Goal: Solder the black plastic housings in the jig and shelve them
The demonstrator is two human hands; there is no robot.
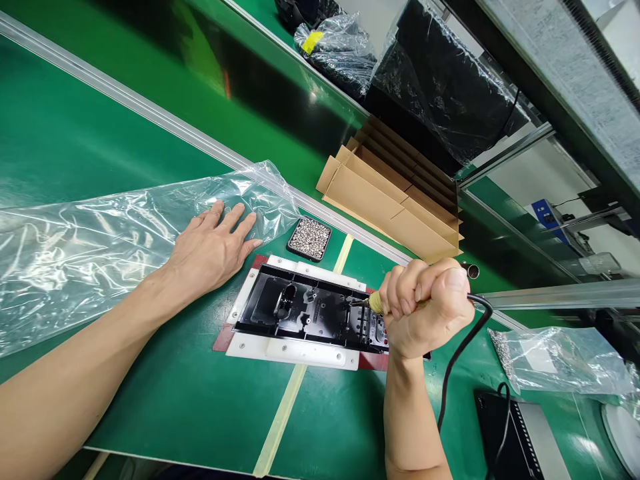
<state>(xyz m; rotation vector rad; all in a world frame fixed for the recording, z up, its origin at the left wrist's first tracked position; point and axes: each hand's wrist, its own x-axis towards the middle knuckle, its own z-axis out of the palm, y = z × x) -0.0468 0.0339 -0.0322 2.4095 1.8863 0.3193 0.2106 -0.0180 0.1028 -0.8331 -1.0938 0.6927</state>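
- the right hand point(425, 310) was closed in a fist around the handle of a corded electric screwdriver point(373, 303), its yellowish nose and thin bit pointing left into the part below.
- the screwdriver's black cable point(463, 353) ran from the back of the fist down toward the near edge of the counter.
- the left hand point(213, 247) lay open and flat, palm down, fingers spread on the edge of a long clear plastic bag point(90, 247); it gripped nothing.
- between the hands, a black moulded plastic panel point(305, 310) sat in a white fixture plate point(295, 350) with a dark red base, flat on the green counter point(190, 400); the bit's tip met the panel near its right end.
- just behind the fixture stood a small black tray of silver screws point(310, 238).
- a strip of pale tape point(280, 417) crossed the counter under the fixture.
- further back, folded brown cardboard boxes point(395, 200) lay stacked beyond a metal rail point(150, 113).
- to the right lay a crumpled clear bag point(560, 360) and a black device point(515, 433).
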